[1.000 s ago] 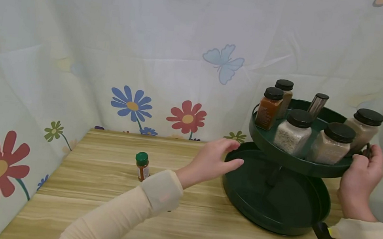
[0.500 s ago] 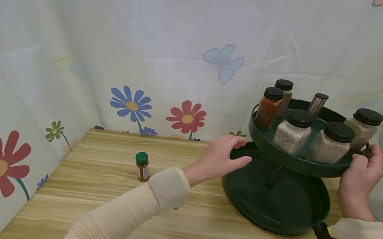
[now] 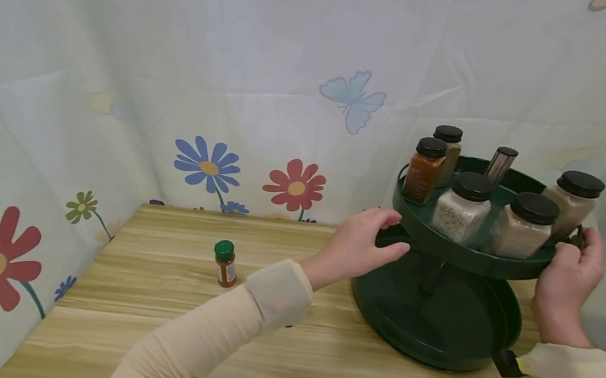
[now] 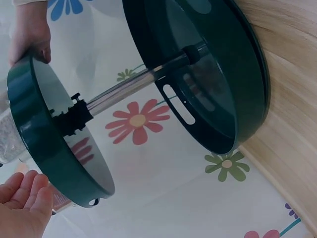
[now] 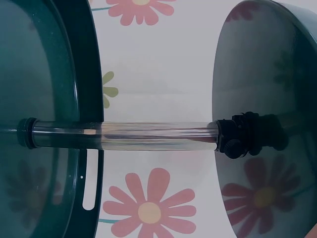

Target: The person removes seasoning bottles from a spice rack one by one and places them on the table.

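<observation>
A dark green two-tier round stand, with its upper tray (image 3: 456, 253) above its lower tray (image 3: 468, 326), stands at the right of the table. My right hand (image 3: 568, 284) grips the upper tray's right rim by the handle. Close to that tray's left rim is my left hand (image 3: 359, 243), thumb and fingers apart, holding nothing; whether it touches the rim I cannot tell. Several black-lidded spice jars sit on the upper tray, among them a white-grained jar (image 3: 458, 216) and an orange-brown jar (image 3: 422, 177). A metal pole (image 5: 158, 136) joins the tiers.
A small green-capped spice bottle (image 3: 225, 264) stands upright on the wooden table (image 3: 170, 299), left of the stand. Behind the table hangs a pale cloth (image 3: 274, 53) printed with flowers and butterflies. A black strap (image 3: 508, 364) shows near the right sleeve.
My left hand has moved right and slightly up, from beside the lower tray to the upper tray's left rim. The right hand keeps its grip; jars and stand look unmoved.
</observation>
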Available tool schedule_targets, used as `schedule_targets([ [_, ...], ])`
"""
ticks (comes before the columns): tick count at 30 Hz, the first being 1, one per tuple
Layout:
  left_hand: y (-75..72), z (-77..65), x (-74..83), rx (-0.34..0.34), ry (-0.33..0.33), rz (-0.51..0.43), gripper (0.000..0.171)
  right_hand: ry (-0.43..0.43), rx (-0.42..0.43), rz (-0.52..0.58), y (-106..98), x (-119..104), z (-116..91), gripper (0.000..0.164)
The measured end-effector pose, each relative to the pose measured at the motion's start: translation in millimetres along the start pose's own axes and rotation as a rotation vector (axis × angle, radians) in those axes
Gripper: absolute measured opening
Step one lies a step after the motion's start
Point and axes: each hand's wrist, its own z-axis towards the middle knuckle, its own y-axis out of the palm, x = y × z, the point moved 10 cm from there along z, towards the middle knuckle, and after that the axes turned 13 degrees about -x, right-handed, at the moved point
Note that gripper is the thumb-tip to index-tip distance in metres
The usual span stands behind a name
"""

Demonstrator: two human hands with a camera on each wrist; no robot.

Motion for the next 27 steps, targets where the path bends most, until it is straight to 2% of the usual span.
schedule_targets([
  [18, 3.6, 17.4, 6.8, -0.003, -0.032, 0.017, 0.051, -0.003, -0.012, -0.002, 1.7, -1.2, -0.3, 0.050],
  [27, 5.9, 23.3, 13.1, 0.026, 0.006, 0.040, 0.052, -0.002, -0.002, 0.028, 1.0, -0.6, -0.3, 0.049],
])
